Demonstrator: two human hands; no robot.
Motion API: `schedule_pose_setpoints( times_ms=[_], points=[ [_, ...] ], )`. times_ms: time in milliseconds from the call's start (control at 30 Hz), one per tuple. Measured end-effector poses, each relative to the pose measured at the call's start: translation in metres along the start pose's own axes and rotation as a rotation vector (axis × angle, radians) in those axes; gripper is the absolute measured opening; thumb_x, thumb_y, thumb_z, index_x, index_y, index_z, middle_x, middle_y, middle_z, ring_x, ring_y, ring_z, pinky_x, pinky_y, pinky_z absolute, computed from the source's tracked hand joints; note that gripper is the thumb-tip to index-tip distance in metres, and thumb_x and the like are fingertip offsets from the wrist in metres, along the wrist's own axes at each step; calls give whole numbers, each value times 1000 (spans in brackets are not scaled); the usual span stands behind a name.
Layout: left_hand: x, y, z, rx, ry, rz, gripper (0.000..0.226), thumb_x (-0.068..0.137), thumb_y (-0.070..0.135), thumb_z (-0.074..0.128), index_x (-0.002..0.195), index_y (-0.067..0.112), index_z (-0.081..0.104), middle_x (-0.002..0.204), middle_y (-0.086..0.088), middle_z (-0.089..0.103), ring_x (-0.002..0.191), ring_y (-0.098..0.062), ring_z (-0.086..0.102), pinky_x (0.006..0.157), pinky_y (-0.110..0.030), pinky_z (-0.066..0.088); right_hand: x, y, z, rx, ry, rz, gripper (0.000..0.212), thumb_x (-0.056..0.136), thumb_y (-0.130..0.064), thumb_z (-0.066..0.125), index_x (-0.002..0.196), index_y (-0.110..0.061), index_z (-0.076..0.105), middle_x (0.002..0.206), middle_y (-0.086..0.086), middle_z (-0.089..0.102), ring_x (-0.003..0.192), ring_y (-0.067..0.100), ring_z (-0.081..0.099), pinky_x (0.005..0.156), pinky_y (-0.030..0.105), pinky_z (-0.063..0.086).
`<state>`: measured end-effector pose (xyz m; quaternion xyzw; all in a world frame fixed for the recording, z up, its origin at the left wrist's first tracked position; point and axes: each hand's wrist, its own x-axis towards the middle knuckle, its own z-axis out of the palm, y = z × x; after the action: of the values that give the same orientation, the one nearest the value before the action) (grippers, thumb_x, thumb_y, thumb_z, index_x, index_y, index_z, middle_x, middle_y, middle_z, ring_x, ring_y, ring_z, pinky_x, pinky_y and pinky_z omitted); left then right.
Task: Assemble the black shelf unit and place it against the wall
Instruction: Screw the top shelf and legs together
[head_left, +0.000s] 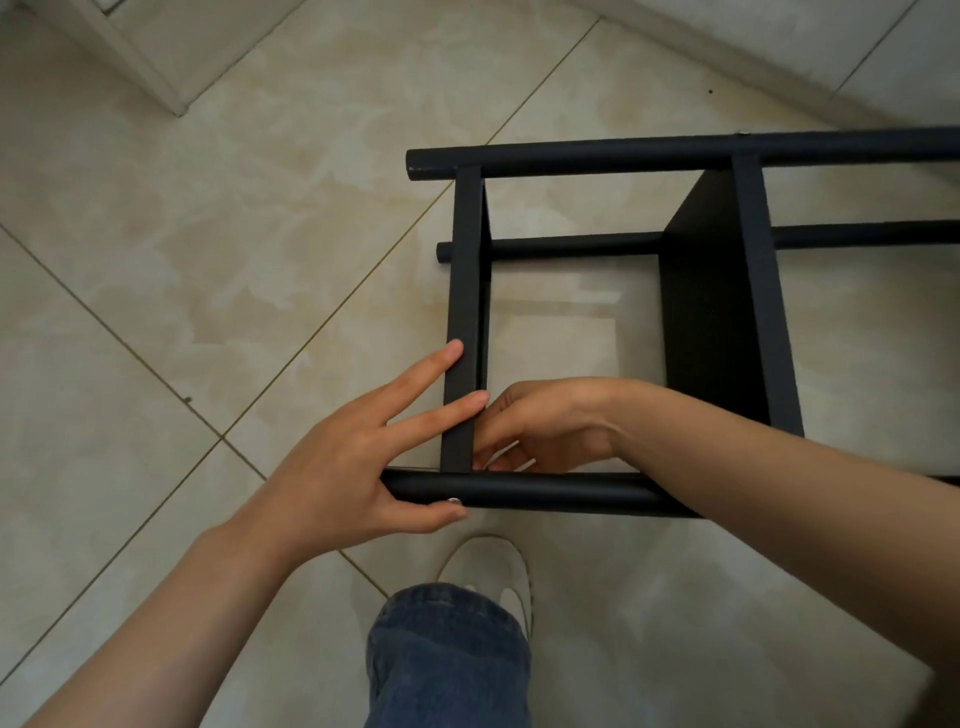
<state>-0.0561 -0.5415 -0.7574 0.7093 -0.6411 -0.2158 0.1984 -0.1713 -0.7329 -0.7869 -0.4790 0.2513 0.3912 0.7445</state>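
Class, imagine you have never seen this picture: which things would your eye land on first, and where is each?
The black shelf unit stands out first, lying on its side on the pale tiled floor, right of centre. Next come the two hands at its near-left corner: the left hand clasps the nearest pole by a silver screw, while the right hand reaches inside the frame, fingers curled.

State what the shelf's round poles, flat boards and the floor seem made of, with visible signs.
Round poles: probably painted metal, matte black, scuffed end. Flat boards: perhaps coated wood composite, thin, matte. Floor: glossy marbled ceramic tile, grout lines.
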Motion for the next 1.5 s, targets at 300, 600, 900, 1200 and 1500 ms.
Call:
schedule_pose_setpoints(
  times_ms=[300,600,900,1200,1500],
  points=[
    [6,-5,-1,-24,-10,-10,82,79,63,62,153,44,33,168,15,10,147,-1,29,101,-17,37,7,-2,-9,-26,-10,32,8,92,-16,64,91,-16,72,88,2,69,87,18,64,91,34,49],
    [6,-4,-2,-28,-17,-17,80,80,61,62,152,40,36,168,17,10,148,4,24,105,-18,34,8,-3,-14,-57,-45,27,8,91,-21,67,88,-16,73,81,0,69,80,15,61,87,33,48],
    [6,-4,-2,-47,-21,-25,79,79,60,63,151,40,37,168,18,10,148,7,23,108,-7,27,7,-1,-15,-60,-53,-39,14,95,-18,63,103,-15,73,92,0,72,84,13,65,92,33,50],
    [6,-4,1,-83,-4,-27,79,80,59,64,152,41,36,168,17,10,148,4,24,108,-22,34,10,-1,-15,-93,-45,-1,11,93,-20,65,95,-15,74,92,3,72,90,18,62,94,36,49],
    [5,-4,0,-93,-5,-28,79,79,59,65,151,44,37,168,18,11,148,3,26,109,-28,37,3,-1,-19,-71,-69,-18,11,94,-17,63,91,-15,73,85,0,70,81,13,60,89,32,48]
  ],
)
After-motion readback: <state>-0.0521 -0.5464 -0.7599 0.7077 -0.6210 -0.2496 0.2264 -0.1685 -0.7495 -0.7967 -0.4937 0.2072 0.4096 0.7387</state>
